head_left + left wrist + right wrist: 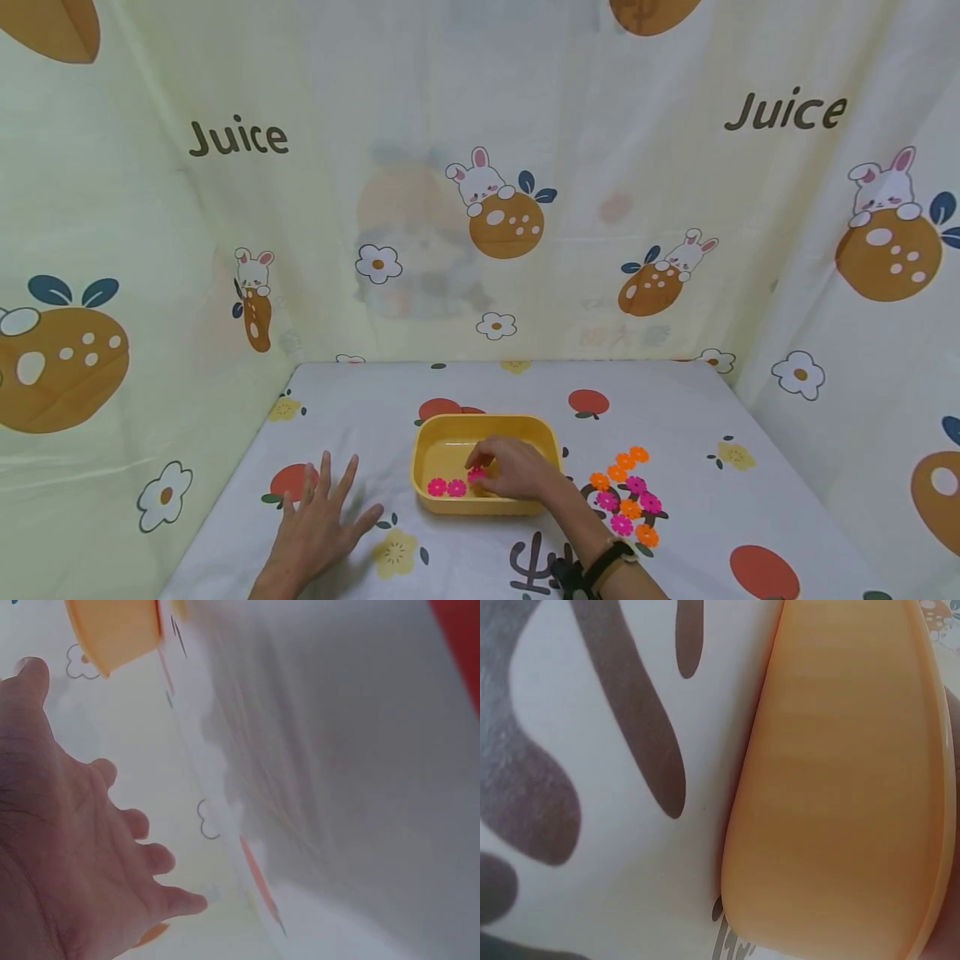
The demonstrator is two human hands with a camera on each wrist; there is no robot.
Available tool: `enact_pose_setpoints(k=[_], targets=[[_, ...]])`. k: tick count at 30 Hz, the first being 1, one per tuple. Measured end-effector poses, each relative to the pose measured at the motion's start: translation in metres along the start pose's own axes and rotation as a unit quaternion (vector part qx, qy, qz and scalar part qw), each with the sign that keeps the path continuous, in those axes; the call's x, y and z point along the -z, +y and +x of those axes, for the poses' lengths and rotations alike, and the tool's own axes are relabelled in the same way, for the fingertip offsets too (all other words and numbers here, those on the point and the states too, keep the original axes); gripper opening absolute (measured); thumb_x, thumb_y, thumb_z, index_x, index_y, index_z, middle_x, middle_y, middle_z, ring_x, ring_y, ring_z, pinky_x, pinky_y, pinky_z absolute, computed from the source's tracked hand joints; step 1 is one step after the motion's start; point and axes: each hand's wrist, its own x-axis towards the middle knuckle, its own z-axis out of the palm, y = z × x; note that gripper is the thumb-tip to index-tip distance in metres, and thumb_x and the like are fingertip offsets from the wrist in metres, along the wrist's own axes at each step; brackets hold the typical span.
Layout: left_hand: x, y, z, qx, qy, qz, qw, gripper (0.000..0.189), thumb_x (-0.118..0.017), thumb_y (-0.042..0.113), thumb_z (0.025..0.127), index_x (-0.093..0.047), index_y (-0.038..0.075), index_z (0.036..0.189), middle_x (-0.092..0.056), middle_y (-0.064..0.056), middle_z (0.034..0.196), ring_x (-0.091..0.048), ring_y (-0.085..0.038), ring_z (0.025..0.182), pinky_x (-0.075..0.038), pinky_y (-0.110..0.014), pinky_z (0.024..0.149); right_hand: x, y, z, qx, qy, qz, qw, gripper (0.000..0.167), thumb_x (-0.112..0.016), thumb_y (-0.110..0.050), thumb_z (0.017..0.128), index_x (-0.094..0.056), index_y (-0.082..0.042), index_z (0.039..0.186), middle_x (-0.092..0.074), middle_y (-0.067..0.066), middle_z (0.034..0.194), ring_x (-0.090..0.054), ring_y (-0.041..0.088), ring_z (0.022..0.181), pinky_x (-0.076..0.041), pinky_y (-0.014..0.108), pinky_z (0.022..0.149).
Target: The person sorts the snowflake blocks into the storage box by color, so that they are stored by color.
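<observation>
My right hand (517, 471) reaches over the near rim into a yellow tray (487, 507). Between its thumb and fingers it pinches a pink flower-shaped piece (476, 475), partly hidden by the fingers. Two more pink flower pieces (457, 488) lie side by side at the left on the tray floor. Left of the tray, my left hand (318, 521) is held with fingers spread and holds nothing; its bare palm (82, 847) shows in the left wrist view. In the right wrist view the tray's outer wall (840, 780) hides nearly all of the right hand.
Right of the tray, several loose orange flower pieces (626, 462) and pink flower pieces (622, 524) lie in a group on the printed tablecloth (675, 408). A patterned curtain (315, 250) hangs behind and along both sides of the table. A dark band (609, 562) circles the right wrist.
</observation>
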Motion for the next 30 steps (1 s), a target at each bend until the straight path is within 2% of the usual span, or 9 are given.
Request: enact_pose_setpoints(k=[6,14,24,30], targets=[[0.001,0.002,0.0,-0.003,0.005,0.002,1.0,0.102,-0.06,0.079,0.094,-0.03,0.021,0.172,-0.012,-0.031,0.176,-0.01,-0.061,0.158,-0.009,-0.089,0.115,-0.003,0.007,0.006,0.015,-0.031,0.01,0.9994,0.019,-0.088,-0.024,0.091,-0.079,-0.023,0.108,-0.071,-0.013,0.096,-0.061,0.006,0.089,-0.057,0.024,0.085],[0.001,0.002,0.001,-0.004,0.005,0.007,1.0,0.101,-0.06,0.079,0.094,-0.03,0.021,0.172,-0.011,-0.03,0.176,-0.011,-0.062,0.158,-0.01,-0.088,0.116,-0.007,0.014,0.011,0.043,-0.054,0.006,0.9976,0.017,-0.089,-0.019,0.09,-0.08,-0.021,0.104,-0.072,-0.013,0.093,-0.061,0.004,0.087,-0.058,0.023,0.087],[0.005,0.001,0.002,-0.029,0.031,0.023,0.9988,0.099,-0.058,0.078,0.096,-0.03,0.021,0.172,-0.013,-0.029,0.176,-0.014,-0.061,0.158,-0.015,-0.085,0.119,-0.008,0.016,0.013,0.043,-0.055,0.003,0.9976,0.019,-0.09,-0.019,0.089,-0.08,-0.021,0.105,-0.072,-0.013,0.093,-0.061,0.004,0.086,-0.057,0.022,0.086],[0.012,0.002,0.007,-0.024,0.027,0.027,0.999,0.099,-0.058,0.077,0.097,-0.029,0.02,0.172,-0.017,-0.029,0.176,-0.02,-0.061,0.157,-0.015,-0.082,0.121,-0.002,0.011,0.008,0.026,-0.044,0.015,0.9986,0.017,-0.087,-0.026,0.092,-0.079,-0.021,0.107,-0.07,-0.015,0.094,-0.061,0.005,0.088,-0.058,0.024,0.085]])
